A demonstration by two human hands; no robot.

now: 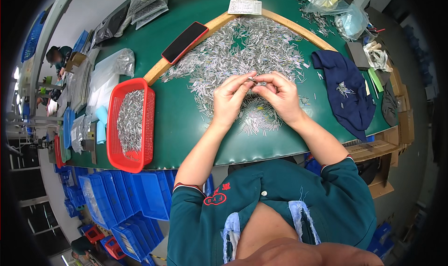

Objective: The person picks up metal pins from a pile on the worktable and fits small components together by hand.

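A wide heap of short, thin silvery metal pins point(219, 56) is spread over the green tabletop point(186, 126). Above its near part, my left hand point(230, 97) and my right hand point(281, 94) meet fingertip to fingertip. Both are closed in a pinch on a small cluster of the metal pins point(252, 80); how many each hand holds is hidden by the fingers. Left of the heap stands a red perforated plastic basket point(149, 126) partly filled with similar pins point(130, 119).
Two wooden strips point(298, 29) form a corner behind the heap, with a red-edged phone point(185, 42) and paper slips point(245, 7) on them. Dark blue cloth point(347, 88) lies at right, plastic bags point(347, 21) at back right. Blue bins point(154, 196) stand below left.
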